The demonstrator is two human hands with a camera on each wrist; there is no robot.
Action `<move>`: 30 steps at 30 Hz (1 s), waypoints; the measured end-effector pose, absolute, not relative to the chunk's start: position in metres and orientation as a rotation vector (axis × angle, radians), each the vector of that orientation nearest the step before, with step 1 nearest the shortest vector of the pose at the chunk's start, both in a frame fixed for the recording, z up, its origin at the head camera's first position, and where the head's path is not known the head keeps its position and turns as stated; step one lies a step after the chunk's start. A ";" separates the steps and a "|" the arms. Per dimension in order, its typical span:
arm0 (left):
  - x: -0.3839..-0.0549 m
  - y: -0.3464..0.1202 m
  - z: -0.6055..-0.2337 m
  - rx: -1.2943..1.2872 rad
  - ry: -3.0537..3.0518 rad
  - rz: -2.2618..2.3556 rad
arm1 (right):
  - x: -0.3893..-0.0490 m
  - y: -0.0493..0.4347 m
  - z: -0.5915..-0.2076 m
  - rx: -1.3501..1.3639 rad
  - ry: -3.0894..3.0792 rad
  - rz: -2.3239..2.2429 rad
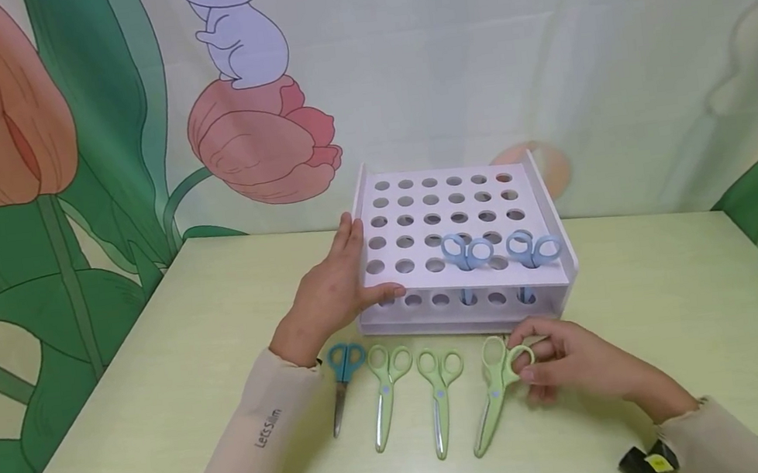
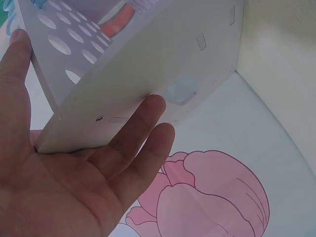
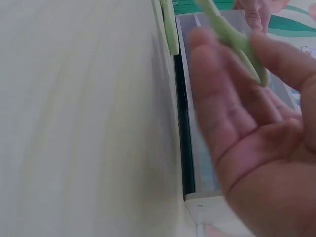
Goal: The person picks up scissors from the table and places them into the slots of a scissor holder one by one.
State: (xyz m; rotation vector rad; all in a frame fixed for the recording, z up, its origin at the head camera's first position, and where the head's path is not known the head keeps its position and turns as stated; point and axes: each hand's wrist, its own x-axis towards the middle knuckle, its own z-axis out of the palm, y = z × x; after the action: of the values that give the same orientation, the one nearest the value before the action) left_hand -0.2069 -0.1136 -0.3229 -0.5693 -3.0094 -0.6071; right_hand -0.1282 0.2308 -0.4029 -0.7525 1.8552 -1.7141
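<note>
My left hand point(image 1: 329, 289) lies against the left side of a white rack point(image 1: 419, 279) with rows of round holes. Its thumb rests on the front edge, and in the left wrist view its fairly straight fingers touch the side wall point(image 2: 163, 64). My right hand point(image 1: 565, 360) pinches a handle loop of the rightmost green scissors point(image 1: 497, 383), whose blades point toward me. Those scissors point(image 3: 227, 37) show between thumb and fingers in the right wrist view. Two light-blue scissors point(image 1: 468, 251) point(image 1: 532, 249) stand handles-up in the front row of holes.
Left of the pinched pair, two more green scissors point(image 1: 384, 400) point(image 1: 441, 401) and teal scissors point(image 1: 346, 377) lie before the rack on the pale table point(image 1: 130, 452). Behind stands a printed curtain point(image 1: 402, 70). A black object point(image 1: 647, 463) is beside my right sleeve.
</note>
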 end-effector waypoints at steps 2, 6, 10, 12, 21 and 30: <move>-0.207 -0.114 -0.323 -0.568 -3.010 -0.605 | -0.128 0.231 -0.400 -0.752 1.844 -1.765; -0.207 -0.114 -0.323 -0.571 -3.008 -0.612 | -0.126 0.229 -0.393 -0.751 1.883 -1.842; -0.206 -0.114 -0.323 -0.584 -3.004 -0.620 | -0.122 0.227 -0.386 -0.733 1.967 -1.898; -0.206 -0.115 -0.323 -0.588 -3.000 -0.627 | -0.121 0.227 -0.382 -0.712 2.005 -1.918; -0.204 -0.113 -0.320 -0.579 -2.985 -0.637 | -0.116 0.224 -0.366 -0.659 2.105 -1.946; -0.205 -0.113 -0.322 -0.577 -2.999 -0.620 | -0.112 0.218 -0.350 -0.678 2.152 -1.969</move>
State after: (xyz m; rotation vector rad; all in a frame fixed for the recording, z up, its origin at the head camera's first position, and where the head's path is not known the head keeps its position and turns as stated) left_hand -0.2049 -0.1133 -0.3215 -0.5774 -2.9994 -0.6197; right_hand -0.1121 0.2177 -0.3498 -0.6785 2.1523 -1.9692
